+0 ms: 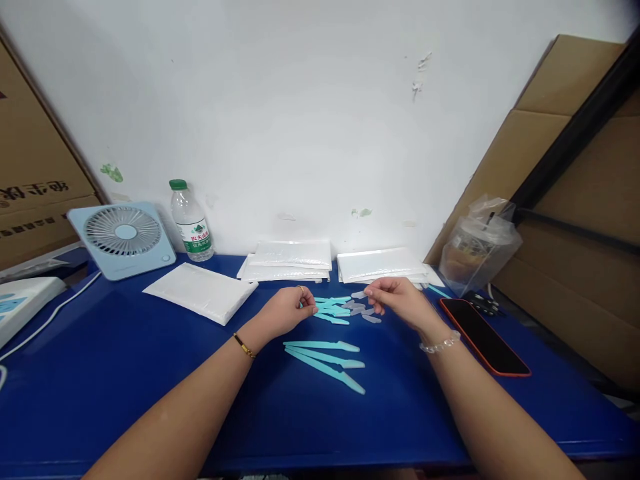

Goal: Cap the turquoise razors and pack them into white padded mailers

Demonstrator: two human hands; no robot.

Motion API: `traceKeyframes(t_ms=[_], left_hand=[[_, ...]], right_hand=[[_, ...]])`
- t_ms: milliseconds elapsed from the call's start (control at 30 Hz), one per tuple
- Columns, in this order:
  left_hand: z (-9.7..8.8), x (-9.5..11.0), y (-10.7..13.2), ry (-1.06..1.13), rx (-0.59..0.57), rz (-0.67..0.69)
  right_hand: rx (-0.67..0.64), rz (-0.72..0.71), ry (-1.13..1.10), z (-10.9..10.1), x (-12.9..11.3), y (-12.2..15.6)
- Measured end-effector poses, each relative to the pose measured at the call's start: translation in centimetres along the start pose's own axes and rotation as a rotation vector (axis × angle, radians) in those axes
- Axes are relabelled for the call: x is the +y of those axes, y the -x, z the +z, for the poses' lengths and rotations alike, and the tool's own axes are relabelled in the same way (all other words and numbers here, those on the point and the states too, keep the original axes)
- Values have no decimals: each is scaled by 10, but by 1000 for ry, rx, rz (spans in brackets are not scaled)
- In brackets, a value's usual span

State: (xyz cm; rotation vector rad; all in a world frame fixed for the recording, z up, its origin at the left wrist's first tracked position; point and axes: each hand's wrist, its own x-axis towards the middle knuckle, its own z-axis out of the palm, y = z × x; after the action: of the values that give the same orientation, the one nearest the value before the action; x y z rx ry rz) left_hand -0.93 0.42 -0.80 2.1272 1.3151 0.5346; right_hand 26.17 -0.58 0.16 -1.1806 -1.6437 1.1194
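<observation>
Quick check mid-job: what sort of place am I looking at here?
Probably a small packing bench in a stockroom: stacks of white pouches, loose turquoise razors on a blue table, and cardboard cartons against the wall.

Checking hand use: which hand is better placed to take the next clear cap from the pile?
Right, probably. The right hand hovers beside the caps, its fingers almost on them; the left hand sits at the razors, farther from the caps.
</observation>
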Motion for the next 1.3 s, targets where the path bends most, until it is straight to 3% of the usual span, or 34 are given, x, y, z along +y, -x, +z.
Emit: traceKeyframes(t_ms=[200,400,567,667,867,967,1067,1167,1300], left_hand=[[3,0,-1,50,-21,18],[6,1,-3,133,-80,51],[2,-6,-4,139,-36,4],[1,-6,-4,127,-45,3],[5,-2,-4,133,-68,24],[6,3,0,173,-144,44],[8,7,5,172,-240,46],[10,9,8,63,-302,51],[12,7,5,-183,-128,142]], right_hand=[[-17,18,54,16,1,1],[-141,46,121,30,-1,4],[43,3,88,11,-4,4],[83,-20,72,6,-5,3],[9,8,75,25,-5,3],[-73,20,110,26,-7,5],[-143,37,225,14,-9,7],[-144,30,491,-2,-7,7],[-183,40,787,-7,4,4]])
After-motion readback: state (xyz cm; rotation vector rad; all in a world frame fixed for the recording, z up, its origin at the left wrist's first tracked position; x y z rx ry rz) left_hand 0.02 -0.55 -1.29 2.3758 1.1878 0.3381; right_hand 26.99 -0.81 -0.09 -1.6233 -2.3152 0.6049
